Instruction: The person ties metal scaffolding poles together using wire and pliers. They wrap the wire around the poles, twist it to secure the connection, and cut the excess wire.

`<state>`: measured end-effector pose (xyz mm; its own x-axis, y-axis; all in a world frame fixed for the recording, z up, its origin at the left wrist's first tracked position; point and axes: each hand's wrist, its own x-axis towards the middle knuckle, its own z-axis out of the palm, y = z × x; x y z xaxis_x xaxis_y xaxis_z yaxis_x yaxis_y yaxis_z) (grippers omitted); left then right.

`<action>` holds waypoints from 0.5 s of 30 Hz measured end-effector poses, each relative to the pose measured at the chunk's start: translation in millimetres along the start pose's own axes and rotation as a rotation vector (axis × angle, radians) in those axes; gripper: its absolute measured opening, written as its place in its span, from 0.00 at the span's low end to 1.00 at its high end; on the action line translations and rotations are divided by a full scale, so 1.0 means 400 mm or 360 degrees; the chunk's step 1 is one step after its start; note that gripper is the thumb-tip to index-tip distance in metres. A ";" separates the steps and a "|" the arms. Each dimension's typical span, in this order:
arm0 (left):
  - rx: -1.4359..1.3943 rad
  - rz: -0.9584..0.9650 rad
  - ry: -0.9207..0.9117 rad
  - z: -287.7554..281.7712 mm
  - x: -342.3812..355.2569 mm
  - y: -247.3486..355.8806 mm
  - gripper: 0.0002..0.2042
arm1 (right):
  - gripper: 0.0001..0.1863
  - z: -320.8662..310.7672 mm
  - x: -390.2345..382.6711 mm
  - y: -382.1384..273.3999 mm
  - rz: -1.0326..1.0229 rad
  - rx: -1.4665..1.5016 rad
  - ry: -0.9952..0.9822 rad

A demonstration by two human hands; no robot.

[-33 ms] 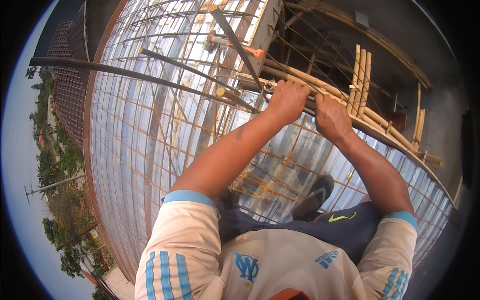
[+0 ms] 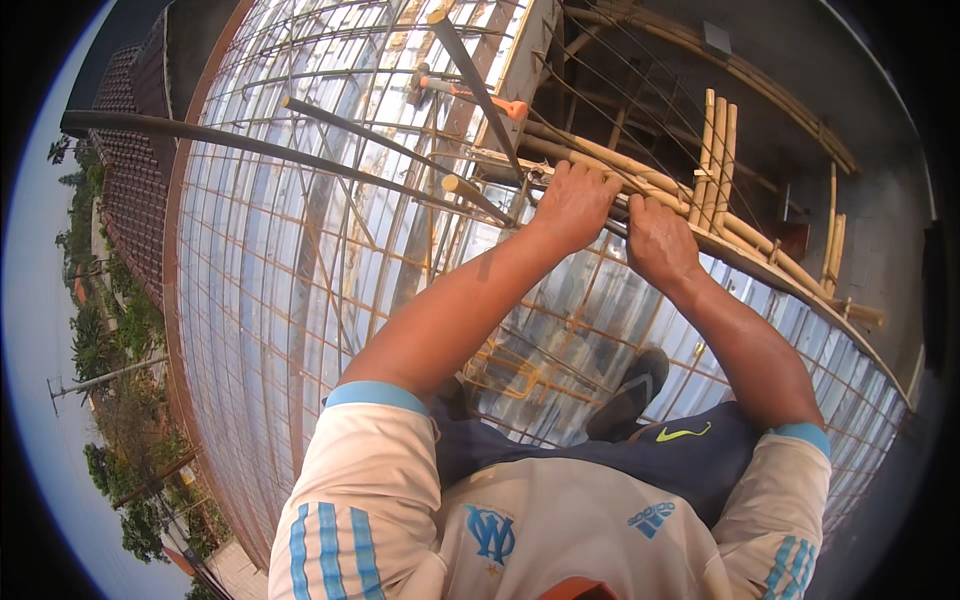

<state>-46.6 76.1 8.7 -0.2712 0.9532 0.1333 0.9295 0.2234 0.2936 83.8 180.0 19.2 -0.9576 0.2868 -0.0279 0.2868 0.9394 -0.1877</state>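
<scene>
My left hand and my right hand are close together, fingers curled over a dark bar beside a narrow wooden strip along the opening's edge. What lies under my fingertips is partly hidden. Left of my hands, several thick dark rods slant above a rusty steel mesh laid over shiny corrugated sheeting. A hammer with an orange and black handle rests on the mesh just beyond them.
Bamboo poles stand and lie along a dark opening on the right, with more scaffolding inside. My shoe is on the mesh below. At the far left, past the deck's edge, are a tiled roof, trees and a utility pole.
</scene>
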 end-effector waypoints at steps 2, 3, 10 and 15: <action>-0.0065 0.0173 0.0017 -0.005 -0.023 -0.008 0.06 | 0.06 0.004 -0.018 -0.021 0.0034 0.0024 0.0033; -0.0120 0.0192 0.0082 -0.003 -0.032 -0.008 0.06 | 0.06 0.002 -0.021 -0.031 0.0066 0.0000 0.0004; -0.0446 0.0257 0.0099 0.017 -0.050 -0.037 0.05 | 0.08 -0.006 -0.040 -0.086 0.0240 -0.0073 -0.0041; -0.0396 0.0245 0.0150 0.017 -0.063 -0.031 0.09 | 0.12 -0.047 -0.016 -0.085 0.0329 -0.0012 -0.0356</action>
<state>-49.4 50.7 -4.6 -0.1650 0.9464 0.2777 0.8746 0.0102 0.4847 80.8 149.7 44.1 -0.8611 0.4241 -0.2806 0.4754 0.8671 -0.1485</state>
